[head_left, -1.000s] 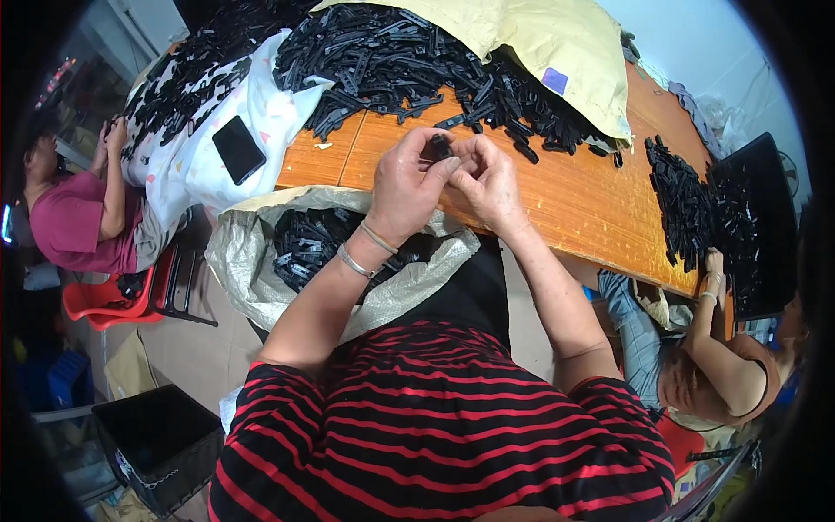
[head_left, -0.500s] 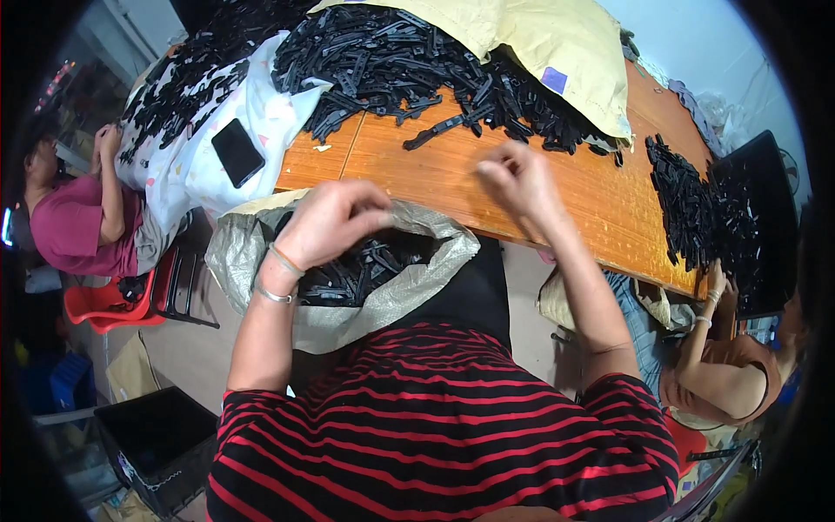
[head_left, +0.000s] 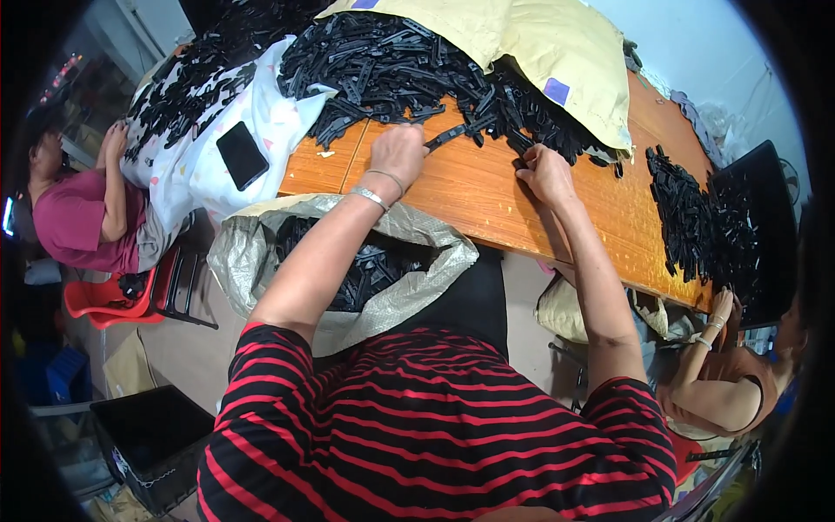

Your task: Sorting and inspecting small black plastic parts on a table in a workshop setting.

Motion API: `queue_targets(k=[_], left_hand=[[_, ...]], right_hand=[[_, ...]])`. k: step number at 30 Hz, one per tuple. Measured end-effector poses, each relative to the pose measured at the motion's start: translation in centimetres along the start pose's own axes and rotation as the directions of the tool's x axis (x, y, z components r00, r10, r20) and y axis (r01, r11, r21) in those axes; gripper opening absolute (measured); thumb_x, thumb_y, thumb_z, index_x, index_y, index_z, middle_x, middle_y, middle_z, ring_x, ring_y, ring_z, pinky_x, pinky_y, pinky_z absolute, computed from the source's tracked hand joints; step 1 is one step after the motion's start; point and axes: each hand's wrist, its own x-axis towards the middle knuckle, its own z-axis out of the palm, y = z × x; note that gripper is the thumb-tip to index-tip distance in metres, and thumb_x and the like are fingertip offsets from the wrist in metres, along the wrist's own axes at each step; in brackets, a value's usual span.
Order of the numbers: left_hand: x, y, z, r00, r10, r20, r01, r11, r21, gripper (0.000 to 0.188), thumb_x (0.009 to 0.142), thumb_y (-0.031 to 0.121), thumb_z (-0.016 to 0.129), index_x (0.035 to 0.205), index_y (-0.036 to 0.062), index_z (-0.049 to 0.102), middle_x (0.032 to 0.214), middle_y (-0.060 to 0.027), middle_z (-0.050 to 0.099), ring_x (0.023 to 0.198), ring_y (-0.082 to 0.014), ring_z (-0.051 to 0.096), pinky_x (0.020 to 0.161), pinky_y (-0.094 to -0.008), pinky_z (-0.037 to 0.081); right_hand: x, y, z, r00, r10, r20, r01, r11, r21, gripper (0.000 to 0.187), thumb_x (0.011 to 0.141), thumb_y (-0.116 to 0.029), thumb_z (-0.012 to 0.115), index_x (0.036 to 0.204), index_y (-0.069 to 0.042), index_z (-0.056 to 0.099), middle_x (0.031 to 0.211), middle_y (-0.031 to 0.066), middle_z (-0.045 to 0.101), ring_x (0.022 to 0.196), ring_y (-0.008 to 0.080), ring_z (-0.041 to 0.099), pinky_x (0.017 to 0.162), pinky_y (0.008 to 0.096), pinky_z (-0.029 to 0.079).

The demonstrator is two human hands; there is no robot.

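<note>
A large pile of slim black plastic pieces (head_left: pixel 383 70) covers the far part of the wooden table (head_left: pixel 470 196). My left hand (head_left: pixel 398 150) is closed at the near end of one long black piece (head_left: pixel 450 135) that lies at the pile's front edge. To its right, my right hand (head_left: pixel 548 177) pinches the end of another black piece (head_left: pixel 519 142) at the same edge. Below my left forearm, a grey woven sack (head_left: pixel 444 244) gapes at the table's near edge, with more black pieces (head_left: pixel 374 274) inside it.
Yellowish sacks (head_left: pixel 565 70) lie over the back of the pile. A phone (head_left: pixel 242 155) rests on a white patterned cloth (head_left: pixel 196 178) at left. Co-workers sit at both sides, the right one beside another black heap (head_left: pixel 678 213). A black crate (head_left: pixel 156 439) stands lower left.
Both hands have moved. My left hand went from over the sack forward to the table, and my right hand shifted right; each now grips a black piece at the pile's edge.
</note>
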Motion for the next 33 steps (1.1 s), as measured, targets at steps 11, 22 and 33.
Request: queue_targets(k=[11,22,33], left_hand=[[-1.4,-0.9,-2.3,0.989,-0.089,0.121,0.100,0.990,-0.095,0.021,0.079,0.026,0.069,0.087,0.0063,0.071,0.089,-0.0143,0.066,0.086,-0.0324,0.063,0.074,-0.0411,0.049],[-2.4,-0.4,-1.3,0.988,0.154,0.002,-0.152,0.979,-0.133,0.016,0.076,0.015,0.070,0.086,0.0030,0.068,0.090,-0.0185,0.065,0.083,-0.0327,0.064,0.073,-0.0408,0.052],[-4.2,0.6,-3.0,0.969,-0.028,0.244,0.246,0.067,-0.967,0.014,0.085,0.002,0.064,0.099,0.0009,0.059,0.090,-0.0064,0.065,0.083,-0.0129,0.064,0.070,-0.0225,0.052]], right_hand=[[-1.7,-1.4,-0.1,0.992,-0.097,0.082,0.089,0.992,0.089,0.029,0.077,-0.013,0.069,0.099,0.003,0.060,0.070,0.0158,0.062,0.066,0.0254,0.063,0.064,0.0361,0.050],[-4.3,-5.0,1.1,0.984,-0.084,0.155,-0.057,0.681,0.730,0.026,0.083,-0.004,0.069,0.106,0.005,0.061,0.081,0.0040,0.063,0.061,0.0100,0.059,0.053,0.0237,0.047],[-5.8,-5.6,0.8,0.914,-0.383,-0.137,0.387,0.922,0.003,0.018,0.079,-0.003,0.071,0.094,0.003,0.063,0.077,0.0107,0.064,0.065,0.0152,0.061,0.059,0.0299,0.049]])
